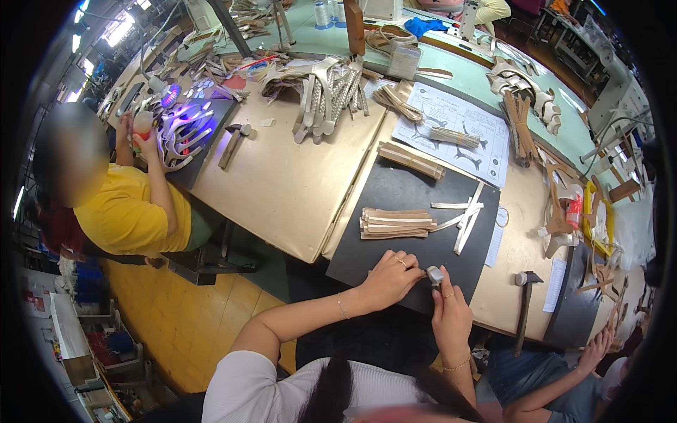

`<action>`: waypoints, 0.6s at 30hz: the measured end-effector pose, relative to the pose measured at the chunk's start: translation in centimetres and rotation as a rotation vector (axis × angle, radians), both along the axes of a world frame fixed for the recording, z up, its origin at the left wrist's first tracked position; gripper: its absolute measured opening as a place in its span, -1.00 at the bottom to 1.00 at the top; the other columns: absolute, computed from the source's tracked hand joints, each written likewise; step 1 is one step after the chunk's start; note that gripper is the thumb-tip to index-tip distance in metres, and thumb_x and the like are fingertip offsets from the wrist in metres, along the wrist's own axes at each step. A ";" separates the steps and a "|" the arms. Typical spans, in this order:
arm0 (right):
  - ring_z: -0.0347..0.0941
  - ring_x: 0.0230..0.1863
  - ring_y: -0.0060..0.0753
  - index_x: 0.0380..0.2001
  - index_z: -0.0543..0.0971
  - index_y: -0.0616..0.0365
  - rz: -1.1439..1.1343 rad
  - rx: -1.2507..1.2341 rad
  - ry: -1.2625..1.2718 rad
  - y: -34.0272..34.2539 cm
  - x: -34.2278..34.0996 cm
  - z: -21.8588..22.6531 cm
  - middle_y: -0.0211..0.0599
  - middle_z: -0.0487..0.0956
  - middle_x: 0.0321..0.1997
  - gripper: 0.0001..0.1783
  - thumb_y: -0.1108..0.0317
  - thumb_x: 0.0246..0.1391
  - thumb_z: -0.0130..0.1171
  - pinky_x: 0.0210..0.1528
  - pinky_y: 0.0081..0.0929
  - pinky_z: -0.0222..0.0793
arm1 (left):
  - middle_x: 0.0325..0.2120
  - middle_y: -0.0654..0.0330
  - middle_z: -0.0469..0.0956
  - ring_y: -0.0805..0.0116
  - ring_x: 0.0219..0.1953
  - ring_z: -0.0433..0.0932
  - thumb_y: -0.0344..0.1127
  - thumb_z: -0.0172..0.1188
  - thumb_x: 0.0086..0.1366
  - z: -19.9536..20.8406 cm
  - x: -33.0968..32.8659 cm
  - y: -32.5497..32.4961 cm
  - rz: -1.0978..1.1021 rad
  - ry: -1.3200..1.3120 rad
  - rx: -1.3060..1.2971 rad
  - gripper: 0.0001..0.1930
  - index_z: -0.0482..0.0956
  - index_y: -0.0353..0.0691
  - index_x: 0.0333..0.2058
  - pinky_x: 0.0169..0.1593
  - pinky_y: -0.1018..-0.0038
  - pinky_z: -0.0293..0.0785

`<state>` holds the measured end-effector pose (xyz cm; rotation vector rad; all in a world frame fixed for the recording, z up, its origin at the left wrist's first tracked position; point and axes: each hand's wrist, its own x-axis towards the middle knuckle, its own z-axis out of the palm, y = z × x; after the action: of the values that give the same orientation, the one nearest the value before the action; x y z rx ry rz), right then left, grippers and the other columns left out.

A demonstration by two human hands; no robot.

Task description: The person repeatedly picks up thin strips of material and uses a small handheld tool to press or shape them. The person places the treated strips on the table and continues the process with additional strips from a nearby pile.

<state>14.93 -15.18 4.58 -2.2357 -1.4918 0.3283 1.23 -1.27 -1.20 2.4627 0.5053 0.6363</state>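
My R hand [453,317] has thumb & fingers closed around a small grey piece [435,276], blocky w/ a pale face, held up over the near edge of a black mat; too small to say what it is. My L hand [390,282] comes in from the L, fingers narrow, tips drawn together right beside that piece; can't tell if they touch it or pinch smth thin. To do this bit well, I'd say: steady R grip, light L tips, both wrists low, work over the bare mat [384,189] so a dropped bit lands in reach. Just beyond my L hand, a stack of tan & white strips [398,223] lies flat, roughly side by side; prob. best to leave it square, forearm clear. To its R, loose white strips [465,215] cross each other; I'd sort those apart so none snag. Farther, a brown bundle [411,161] near the mat's far edge, then a drawing sheet [493,121] w/ a pale bundle [455,137] on it. Near R, off the mat, a hammer [522,310], handle toward me; mind the R elbow. Far L, a co-worker in yellow [134,208], hands busy.
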 end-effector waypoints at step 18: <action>0.50 -0.41 -0.05 0.39 0.43 -0.06 -0.016 -0.030 0.041 0.1 0.0 0.3 -0.19 0.50 -0.34 -0.43 0.36 0.33 0.17 -0.34 -0.20 0.42 | -0.34 0.25 0.50 0.24 -0.23 0.47 -0.37 0.32 0.26 0.5 0.1 0.1 -0.003 -0.022 -0.020 -0.91 0.70 -0.16 -0.26 -0.11 0.33 0.31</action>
<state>14.94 -15.11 4.85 -2.2495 -1.4571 0.3919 1.32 -1.20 -0.74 2.4352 0.4971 0.6529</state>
